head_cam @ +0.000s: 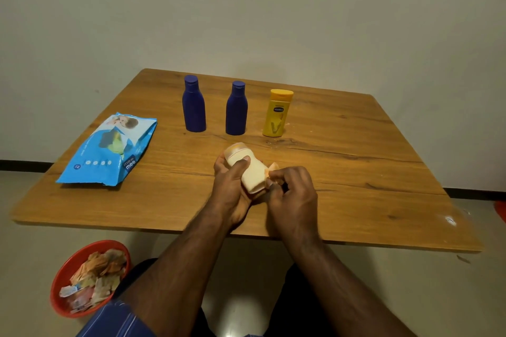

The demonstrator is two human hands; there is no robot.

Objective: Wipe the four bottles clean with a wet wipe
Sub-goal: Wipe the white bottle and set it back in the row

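My left hand (231, 185) grips a cream-coloured bottle (250, 169), tilted with its cap pointing away from me, just above the wooden table (356, 172). My right hand (293, 194) pinches a crumpled wet wipe (271, 169) against the bottle's lower right side. Behind them three bottles stand upright in a row: a blue bottle (193, 105) on the left, a second blue bottle (236, 109) in the middle and a yellow bottle (277, 113) on the right.
A blue pack of wet wipes (109, 150) lies on the table's left part. On the floor at the lower left stands a red bin (68, 268) holding several used wipes and scraps. A plain wall rises behind the table.
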